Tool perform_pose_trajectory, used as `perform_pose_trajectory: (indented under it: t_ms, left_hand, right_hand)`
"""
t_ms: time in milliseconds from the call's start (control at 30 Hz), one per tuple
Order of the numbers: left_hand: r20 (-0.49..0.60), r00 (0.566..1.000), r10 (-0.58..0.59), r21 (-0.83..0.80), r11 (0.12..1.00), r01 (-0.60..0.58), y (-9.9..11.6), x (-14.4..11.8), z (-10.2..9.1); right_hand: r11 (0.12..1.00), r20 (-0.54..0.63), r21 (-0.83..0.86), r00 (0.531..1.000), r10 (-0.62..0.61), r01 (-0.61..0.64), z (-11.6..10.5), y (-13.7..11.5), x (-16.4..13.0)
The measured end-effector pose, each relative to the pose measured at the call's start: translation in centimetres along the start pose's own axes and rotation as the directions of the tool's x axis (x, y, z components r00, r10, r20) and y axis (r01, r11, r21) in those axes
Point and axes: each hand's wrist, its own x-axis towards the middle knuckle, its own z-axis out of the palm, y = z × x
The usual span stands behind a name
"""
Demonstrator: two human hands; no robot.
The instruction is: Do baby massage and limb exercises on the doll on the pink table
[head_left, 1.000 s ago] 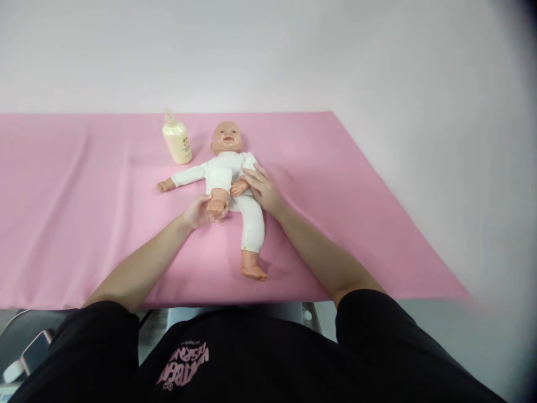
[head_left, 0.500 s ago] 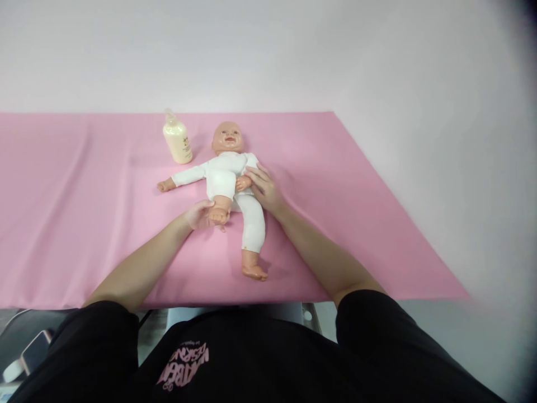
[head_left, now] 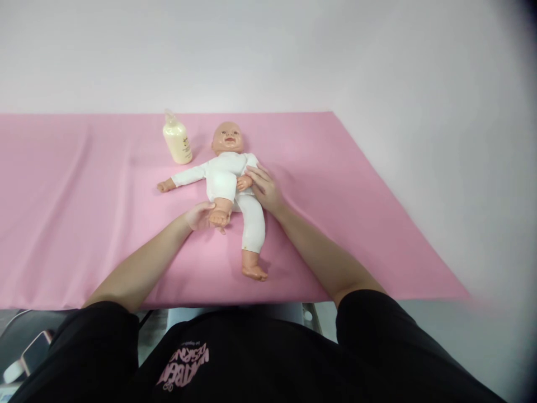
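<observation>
A baby doll (head_left: 224, 170) in a white bodysuit lies on its back on the pink sheet (head_left: 84, 224), head away from me. My left hand (head_left: 200, 216) cups the doll's raised bare foot (head_left: 218, 215), with that leg bent up toward the belly. My right hand (head_left: 264, 189) rests on the doll's hip and holds its small hand against the body. The doll's other leg lies straight toward me, its bare foot (head_left: 254, 272) near the sheet's front edge. One doll arm stretches out to the left.
A cream lotion bottle with a pump (head_left: 177, 139) stands on the sheet left of the doll's head. A white wall runs behind the table. A phone-like device (head_left: 33, 350) lies low at the left, below the table's front edge.
The doll's bent leg has been pushed a little further up toward its belly by my left hand. My right hand has barely shifted.
</observation>
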Motion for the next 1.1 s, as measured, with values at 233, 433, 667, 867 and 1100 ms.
perform_pose_trajectory:
  t_ms: [233, 433, 667, 867, 1100]
  left_hand:
    - [-0.019, 0.999, 0.043, 0.009, 0.999, -0.043, 0.0, 0.0, 0.1]
    - [-0.045, 0.999, 0.027, 0.020, 0.999, -0.026, 0.2, 0.0, 0.7]
    - [-0.012, 0.998, -0.068, 0.098, 0.993, 0.069, 0.0, -1.4, 1.6]
    - [-0.064, 0.990, -0.128, 0.197, 0.971, 0.138, 0.0, -2.8, 3.9]
    - [-0.094, 0.933, -0.347, -0.046, 0.938, 0.344, 1.5, -0.6, 3.2]
  right_hand:
    - [1.000, 0.003, -0.009, 1.000, -0.007, 0.007, 0.0, 0.1, -0.1]
    - [1.000, 0.010, -0.019, 1.000, -0.006, 0.006, -0.1, 0.0, -0.2]
    - [0.990, -0.073, 0.116, 0.993, 0.087, -0.079, 0.2, 0.3, -0.1]
    - [0.903, -0.306, 0.380, 0.894, 0.327, -0.200, -0.4, 1.4, 0.8]
    - [0.689, -0.248, 0.651, 0.769, 0.589, -0.319, -0.4, 6.7, 0.0]
